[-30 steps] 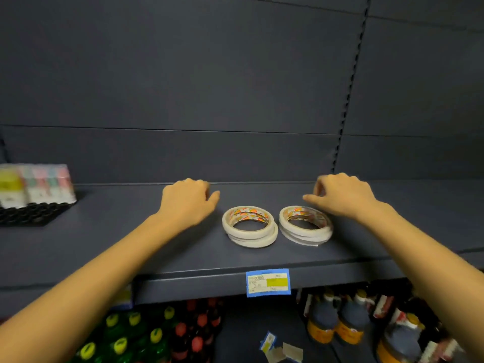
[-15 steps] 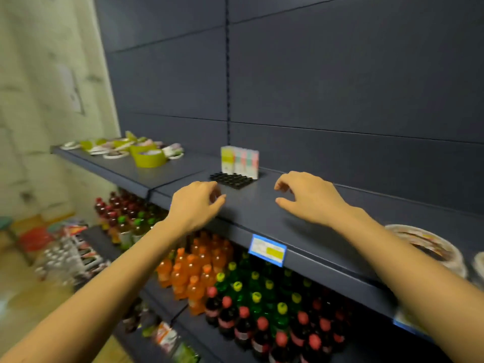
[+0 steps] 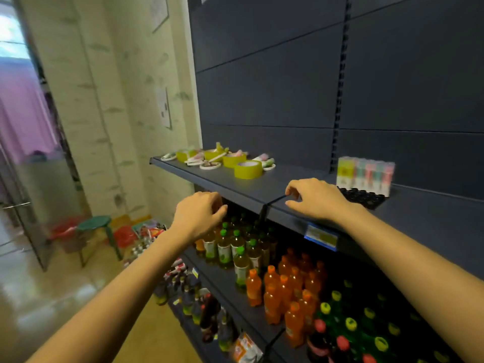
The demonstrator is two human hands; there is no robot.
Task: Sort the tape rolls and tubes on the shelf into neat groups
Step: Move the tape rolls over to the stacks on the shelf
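At the far left end of the dark shelf [image 3: 288,184] lies a jumbled pile: several yellow-green tape rolls [image 3: 247,169], flat white tape rolls [image 3: 210,165] and pastel tubes [image 3: 264,159]. My left hand [image 3: 199,216] hovers in front of the shelf edge, fingers loosely curled, holding nothing. My right hand [image 3: 314,199] floats over the shelf with fingers bent and spread, also holding nothing. Both hands are well short of the pile.
A pack of pastel tubes [image 3: 365,175] stands in a black tray [image 3: 362,199] just right of my right hand. Bottled drinks [image 3: 282,284] fill the lower shelves. A green stool [image 3: 95,224] and a glass door [image 3: 23,179] are at the left.
The view has swung left, away from the two white tape rolls, which are out of sight now. The pile at the shelf's left end has come closer. Both hands stay raised and hold nothing.
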